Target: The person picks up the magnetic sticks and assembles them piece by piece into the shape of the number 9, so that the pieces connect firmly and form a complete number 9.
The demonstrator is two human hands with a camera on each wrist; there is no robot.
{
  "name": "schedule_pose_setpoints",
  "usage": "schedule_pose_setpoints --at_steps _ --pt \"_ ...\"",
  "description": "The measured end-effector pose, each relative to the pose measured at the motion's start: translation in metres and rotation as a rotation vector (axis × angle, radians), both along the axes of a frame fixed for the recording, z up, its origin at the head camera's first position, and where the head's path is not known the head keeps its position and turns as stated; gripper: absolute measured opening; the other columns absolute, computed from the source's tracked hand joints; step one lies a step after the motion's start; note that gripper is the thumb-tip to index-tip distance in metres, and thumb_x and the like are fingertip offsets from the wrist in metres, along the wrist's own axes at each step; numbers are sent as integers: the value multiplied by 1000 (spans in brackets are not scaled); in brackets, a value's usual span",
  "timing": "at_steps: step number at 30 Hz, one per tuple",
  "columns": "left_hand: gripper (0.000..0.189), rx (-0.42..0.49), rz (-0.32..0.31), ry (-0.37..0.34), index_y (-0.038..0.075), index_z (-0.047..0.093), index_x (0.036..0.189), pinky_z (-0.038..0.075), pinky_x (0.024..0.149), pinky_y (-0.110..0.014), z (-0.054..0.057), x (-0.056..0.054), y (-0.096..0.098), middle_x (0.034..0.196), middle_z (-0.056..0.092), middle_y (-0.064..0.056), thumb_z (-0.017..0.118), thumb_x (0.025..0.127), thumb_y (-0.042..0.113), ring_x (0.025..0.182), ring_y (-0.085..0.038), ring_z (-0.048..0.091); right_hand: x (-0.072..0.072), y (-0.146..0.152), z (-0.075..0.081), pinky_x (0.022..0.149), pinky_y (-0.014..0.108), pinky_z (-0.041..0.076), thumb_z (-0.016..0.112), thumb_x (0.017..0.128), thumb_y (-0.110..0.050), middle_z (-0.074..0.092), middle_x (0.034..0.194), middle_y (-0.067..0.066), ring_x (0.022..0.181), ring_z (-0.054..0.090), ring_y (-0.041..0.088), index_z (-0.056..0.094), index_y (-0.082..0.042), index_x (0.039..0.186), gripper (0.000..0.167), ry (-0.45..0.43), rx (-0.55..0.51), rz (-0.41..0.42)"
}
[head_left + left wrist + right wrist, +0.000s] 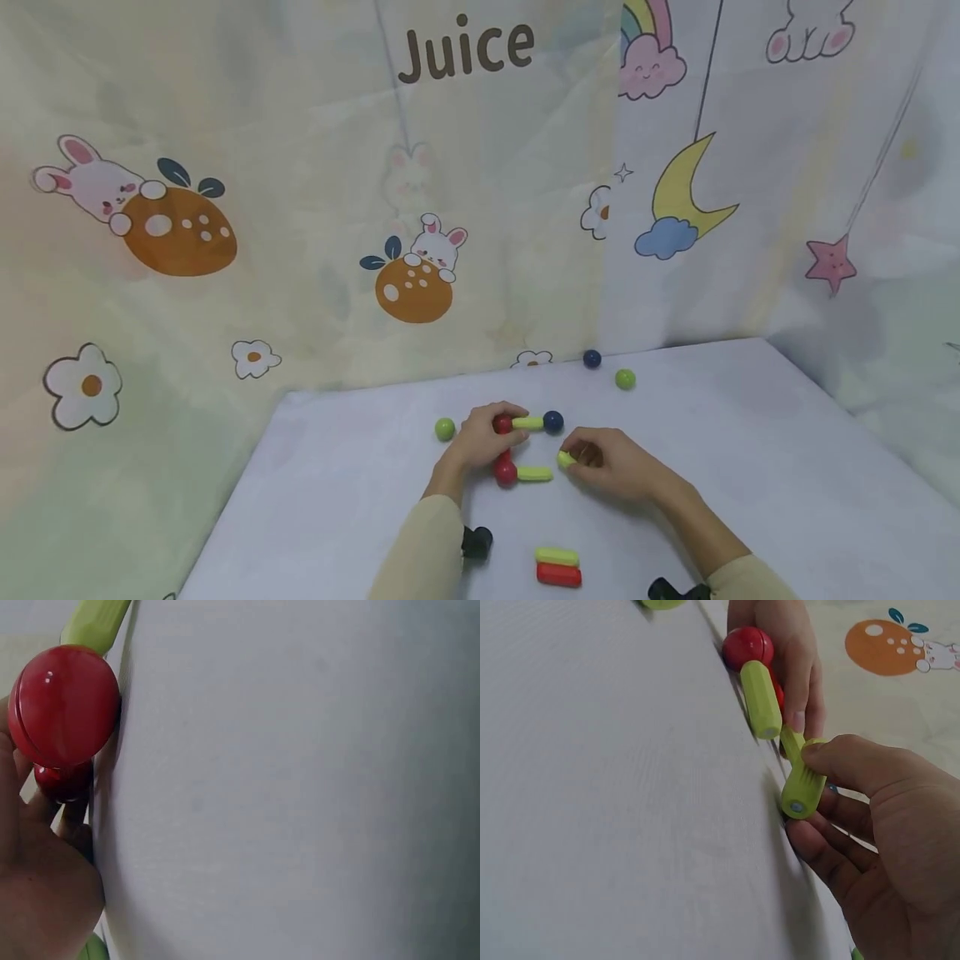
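Note:
My left hand [480, 437] grips the upper red ball [502, 424] of a magnetic ball-and-stick piece lying on the table. From that ball a yellow-green stick [528, 423] runs right to a dark blue ball [553, 422]. A red stick [505, 456], partly covered by the hand, leads down to the lower red ball [506, 472]. Another yellow-green stick [535, 474] points right from it, its far end free. Just right of the piece, my right hand [615, 462] pinches a separate yellow-green stick [802, 787] between thumb and fingers; a metal dot shows at its end.
A green ball [445, 429] lies left of my left hand. Farther back are a dark blue ball [592, 358] and a green ball [626, 379]. Nearer me, a yellow-green stick [557, 557] and a red stick [558, 575] lie side by side. A printed cloth [315, 208] hangs behind the table.

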State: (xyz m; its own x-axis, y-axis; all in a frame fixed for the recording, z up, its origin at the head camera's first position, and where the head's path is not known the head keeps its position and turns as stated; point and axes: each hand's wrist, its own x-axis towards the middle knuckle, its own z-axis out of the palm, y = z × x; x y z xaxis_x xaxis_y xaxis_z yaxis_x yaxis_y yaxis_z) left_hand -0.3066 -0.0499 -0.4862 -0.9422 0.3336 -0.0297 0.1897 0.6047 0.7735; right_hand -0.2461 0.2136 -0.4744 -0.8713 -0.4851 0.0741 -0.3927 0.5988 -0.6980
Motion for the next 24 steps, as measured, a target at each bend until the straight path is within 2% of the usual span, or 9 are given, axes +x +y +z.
schedule_pose_setpoints --at_steps 3,7,16,24 --pt "31 -1 7 -6 40 71 124 45 103 -60 -1 -1 3 139 60 -3 74 93 39 127 -32 50 -4 -1 -1 77 25 53 73 96 -25 65 92 -12 86 61 9 69 -24 111 15 9 -14 -28" --pt "28 -2 27 -12 40 72 121 47 103 -57 -3 -2 3 136 62 -1 72 95 33 124 -30 53 -7 -6 -5 75 24 52 74 96 -26 64 91 -10 84 60 10 69 -22 111 16 15 -28 -61" --pt "24 10 0 21 35 73 120 46 106 -53 -4 -4 0 133 65 1 69 97 27 123 -24 55 -11 -21 -10 70 24 51 75 94 -23 65 89 -5 80 59 12 69 -14 109 18 12 -116 -267" --pt "23 23 31 32 37 74 117 47 106 -51 -6 -1 1 130 66 4 70 96 26 121 -22 57 -15 -29 -11 69 25 51 75 93 -25 67 90 -2 79 60 13 69 -11 107 20 -29 -118 -366"
